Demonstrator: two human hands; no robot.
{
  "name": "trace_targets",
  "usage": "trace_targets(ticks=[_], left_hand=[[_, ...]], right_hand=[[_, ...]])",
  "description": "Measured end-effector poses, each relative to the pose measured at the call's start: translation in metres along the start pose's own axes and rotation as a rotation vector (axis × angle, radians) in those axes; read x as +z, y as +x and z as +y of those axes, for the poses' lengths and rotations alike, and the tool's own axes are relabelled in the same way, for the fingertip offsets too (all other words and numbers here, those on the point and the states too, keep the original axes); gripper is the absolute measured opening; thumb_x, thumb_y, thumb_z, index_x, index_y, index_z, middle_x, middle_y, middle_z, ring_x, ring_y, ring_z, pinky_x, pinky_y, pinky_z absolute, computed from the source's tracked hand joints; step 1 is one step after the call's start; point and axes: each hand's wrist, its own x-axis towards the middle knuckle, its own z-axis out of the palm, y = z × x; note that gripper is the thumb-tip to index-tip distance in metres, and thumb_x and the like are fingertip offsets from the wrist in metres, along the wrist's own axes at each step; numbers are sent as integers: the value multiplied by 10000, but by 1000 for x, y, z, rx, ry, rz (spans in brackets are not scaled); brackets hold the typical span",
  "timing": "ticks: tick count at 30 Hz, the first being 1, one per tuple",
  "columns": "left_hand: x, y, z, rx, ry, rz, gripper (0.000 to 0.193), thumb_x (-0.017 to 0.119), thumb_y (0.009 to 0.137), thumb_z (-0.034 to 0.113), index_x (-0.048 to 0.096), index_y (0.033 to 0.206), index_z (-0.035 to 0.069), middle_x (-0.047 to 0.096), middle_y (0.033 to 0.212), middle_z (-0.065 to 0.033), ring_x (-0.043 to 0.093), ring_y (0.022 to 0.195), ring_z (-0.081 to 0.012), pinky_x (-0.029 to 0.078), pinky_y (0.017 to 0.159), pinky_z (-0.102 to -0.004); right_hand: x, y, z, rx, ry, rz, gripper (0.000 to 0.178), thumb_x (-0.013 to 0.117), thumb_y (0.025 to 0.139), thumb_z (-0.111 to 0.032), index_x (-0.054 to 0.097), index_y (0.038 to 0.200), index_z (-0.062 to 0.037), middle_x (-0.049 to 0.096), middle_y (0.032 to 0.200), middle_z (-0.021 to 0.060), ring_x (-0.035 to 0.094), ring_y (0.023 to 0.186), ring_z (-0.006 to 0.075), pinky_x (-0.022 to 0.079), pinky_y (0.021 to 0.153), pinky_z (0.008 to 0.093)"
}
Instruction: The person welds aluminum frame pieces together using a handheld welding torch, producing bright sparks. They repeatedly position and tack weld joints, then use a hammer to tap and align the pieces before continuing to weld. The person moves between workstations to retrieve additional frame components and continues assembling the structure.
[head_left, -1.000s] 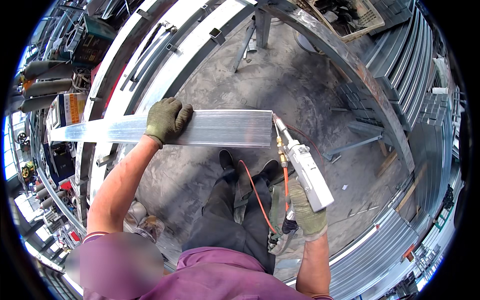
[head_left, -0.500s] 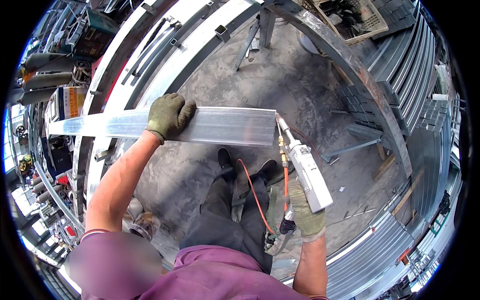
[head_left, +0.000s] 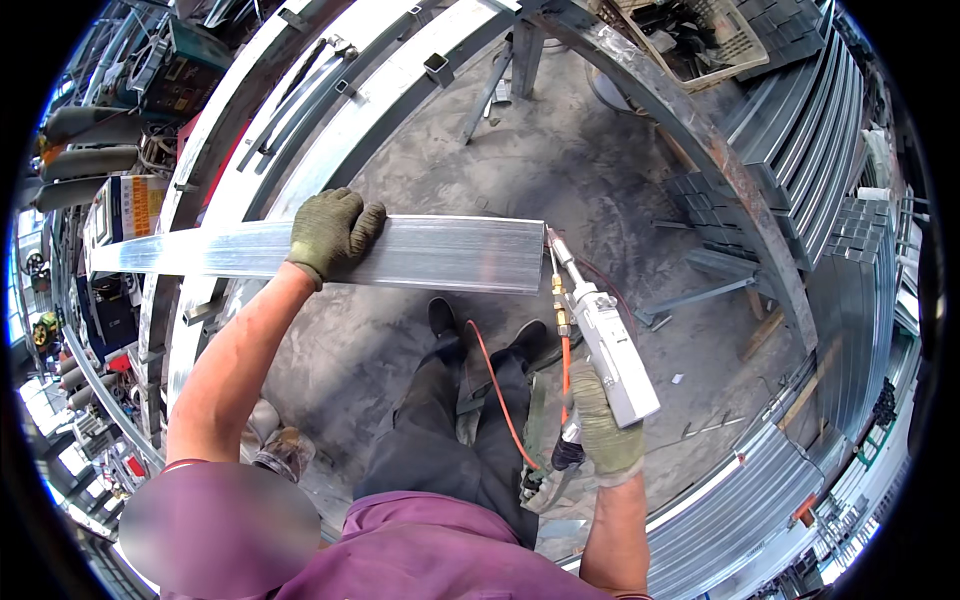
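A long, shiny rectangular metal tube [head_left: 450,252] lies crosswise in front of me, reaching from the far left to its cut end near the middle. My left hand [head_left: 335,235], in an olive work glove, rests over the tube with its fingers bent round the upper edge. In my gloved right hand [head_left: 605,425] is a white welding gun [head_left: 618,355] with a slim nozzle and brass fittings. Its nozzle tip sits at the tube's right end; whether it touches I cannot tell. An orange hose [head_left: 502,400] loops from the gun side past my legs.
Long steel beams [head_left: 400,100] run under the tube at the left. A curved-looking steel beam [head_left: 715,150] crosses at the right. Stacked metal profiles [head_left: 800,160] stand beyond it, below a crate [head_left: 735,50] of dark pieces. Gas cylinders [head_left: 90,163] lie at the far left.
The whole view has shifted slightly, so everything sits a little further left. Both hands keep their holds, and the nozzle stays at the tube's end.
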Motion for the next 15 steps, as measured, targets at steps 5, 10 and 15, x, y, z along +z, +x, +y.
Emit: trace_targets(ticks=[5, 10, 15], left_hand=[[-5, 1, 7, -27, -17, 7, 503, 553, 1083, 445, 708, 825, 42, 671, 856, -214, 660, 896, -443, 498, 832, -557], [-1, -2, 1, -21, -9, 6, 448, 571, 1082, 410, 678, 845, 45, 644, 859, -206, 642, 882, -446, 482, 806, -559], [1, -1, 1, -18, -2, 8, 445, 579, 1079, 407, 674, 839, 45, 640, 851, -204, 641, 874, -443, 482, 800, -557]], right_hand=[[2, 1, -3, 2, -37, -3, 234, 765, 1051, -211, 734, 1198, -30, 709, 908, 4, 653, 744, 83, 514, 619, 266], [2, 3, -8, 31, -12, -33, 237, 768, 1051, -217, 733, 1195, -32, 707, 904, 3, 654, 745, 83, 515, 620, 266], [3, 3, 0, -5, -31, -1, 235, 774, 1050, -207, 734, 1198, -28, 708, 904, 2, 654, 747, 86, 514, 622, 268]])
